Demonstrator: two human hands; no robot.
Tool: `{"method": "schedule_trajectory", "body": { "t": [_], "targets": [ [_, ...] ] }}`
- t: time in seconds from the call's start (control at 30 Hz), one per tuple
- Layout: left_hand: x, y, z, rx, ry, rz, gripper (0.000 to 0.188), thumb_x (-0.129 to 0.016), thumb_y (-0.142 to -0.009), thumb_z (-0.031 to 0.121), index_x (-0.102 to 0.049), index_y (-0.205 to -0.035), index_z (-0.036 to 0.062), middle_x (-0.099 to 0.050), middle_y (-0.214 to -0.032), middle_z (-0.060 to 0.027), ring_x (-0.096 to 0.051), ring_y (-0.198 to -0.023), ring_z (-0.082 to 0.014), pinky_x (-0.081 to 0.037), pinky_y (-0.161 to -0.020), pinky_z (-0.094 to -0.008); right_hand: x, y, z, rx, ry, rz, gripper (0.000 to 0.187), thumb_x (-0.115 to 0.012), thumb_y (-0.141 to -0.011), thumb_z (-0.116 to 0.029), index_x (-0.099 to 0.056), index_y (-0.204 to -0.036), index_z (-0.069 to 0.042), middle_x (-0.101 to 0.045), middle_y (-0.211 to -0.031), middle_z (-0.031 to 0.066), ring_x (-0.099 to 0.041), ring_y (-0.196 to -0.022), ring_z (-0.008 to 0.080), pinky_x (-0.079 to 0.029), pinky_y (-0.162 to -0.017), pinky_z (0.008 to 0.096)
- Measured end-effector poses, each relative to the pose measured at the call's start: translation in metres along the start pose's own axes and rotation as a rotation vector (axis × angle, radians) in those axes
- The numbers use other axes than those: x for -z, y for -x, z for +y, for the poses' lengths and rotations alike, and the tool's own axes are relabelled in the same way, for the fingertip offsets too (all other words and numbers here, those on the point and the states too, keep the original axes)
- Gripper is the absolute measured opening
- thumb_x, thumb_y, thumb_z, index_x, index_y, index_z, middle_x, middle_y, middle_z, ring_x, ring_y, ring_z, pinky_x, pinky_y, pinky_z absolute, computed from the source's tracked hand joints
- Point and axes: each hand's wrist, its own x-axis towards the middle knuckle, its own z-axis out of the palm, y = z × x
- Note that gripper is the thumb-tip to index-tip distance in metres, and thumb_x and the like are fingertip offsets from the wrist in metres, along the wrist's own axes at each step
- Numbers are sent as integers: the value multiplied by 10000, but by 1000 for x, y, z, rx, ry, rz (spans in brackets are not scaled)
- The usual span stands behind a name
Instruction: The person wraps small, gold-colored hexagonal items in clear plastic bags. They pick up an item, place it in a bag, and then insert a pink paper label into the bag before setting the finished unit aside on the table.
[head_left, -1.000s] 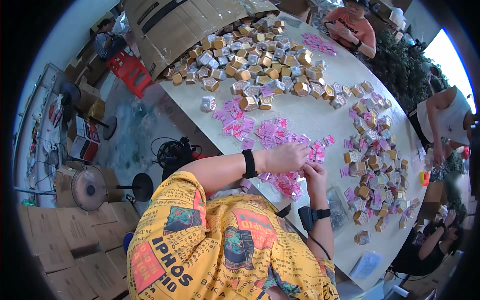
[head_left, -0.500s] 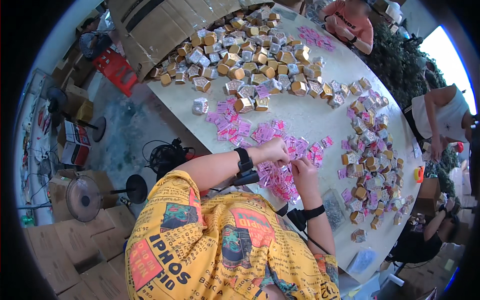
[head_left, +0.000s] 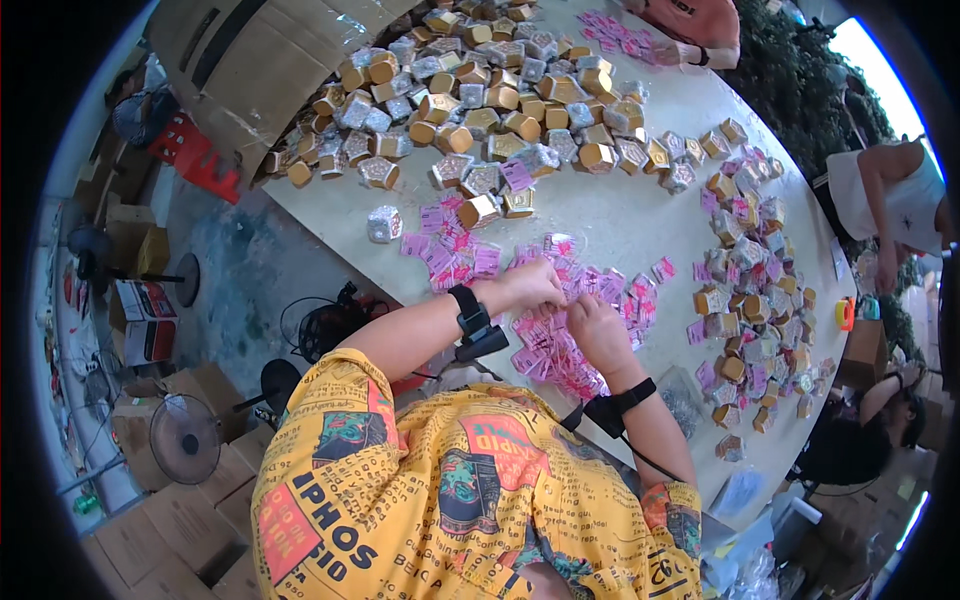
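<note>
My left hand [head_left: 534, 285] and my right hand [head_left: 600, 334] meet over a spread of small pink printed packets [head_left: 556, 352] at the near edge of the table. Both hands are closed, fingertips pinched and almost touching. What lies between the fingers is too small to make out. More pink packets [head_left: 452, 245] lie beyond my left hand. Past them sit gold many-sided boxes with clear-wrapped tops [head_left: 478, 211], and one silvery wrapped piece [head_left: 384, 224] stands apart near the table's left edge.
A large heap of gold boxes [head_left: 500, 97] fills the far table beside an open carton [head_left: 250, 80]. Another heap mixed with pink packets [head_left: 750, 300] lies right. A co-worker's hand [head_left: 676, 52] is over far packets. A fan [head_left: 186, 438] stands at left.
The whole view has shifted a little with my head. My hands stay pinched together over the packets. The far co-worker's hand has come down from the chest to the pink packets.
</note>
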Motion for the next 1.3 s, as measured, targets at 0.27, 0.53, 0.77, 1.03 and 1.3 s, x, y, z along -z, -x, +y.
{"method": "schedule_trajectory", "body": {
  "t": [0.27, 0.53, 0.77, 1.03, 1.3],
  "targets": [
    [116, -27, 11, -180, -1494, 901, 156, -624, -716, 163, -670, -823, 59, -640, -933, -130, -619, -881, -272, -516, -703, -388, 24, -13, 14, -409, -440, 343, 53, -649, -735, -31, -605, -757, -12, -577, -709, 129, -594, -621, 290, -481, -567, 369],
    [115, -9, 21, -174, -1286, 766, 215, -699, -643, 169, -677, -795, 18, -657, -789, -175, -651, -768, -328, -522, -709, -431, 39, -10, 9, -523, -549, 426, 56, -641, -740, -20, -613, -783, 2, -583, -711, 132, -600, -610, 259, -475, -558, 330],
    [35, 38, 48, -612, -546, 464, 402, -657, -662, 78, -604, -1051, -7, -583, -993, -121, -585, -983, -246, -475, -855, -354, 82, -12, 9, -348, -480, 454, 62, -634, -729, -11, -591, -773, -3, -581, -731, 124, -594, -626, 271, -476, -567, 347],
    [-41, 52, 61, -705, -294, 279, 453, -595, -709, -74, -516, -1146, 15, -506, -1107, -64, -524, -1101, -168, -446, -975, -319, 103, 26, 14, -137, -146, 463, 97, -635, -721, -54, -549, -765, -42, -523, -720, 103, -566, -627, 291, -471, -566, 390],
    [-75, 50, 59, -720, -183, 216, 475, -598, -709, -87, -495, -1161, 18, -505, -1111, -56, -519, -1104, -154, -439, -982, -311, 110, 63, 11, -128, -59, 443, 92, -617, -722, -62, -528, -737, -43, -513, -714, 96, -558, -641, 271, -470, -574, 382]
  ]
}}
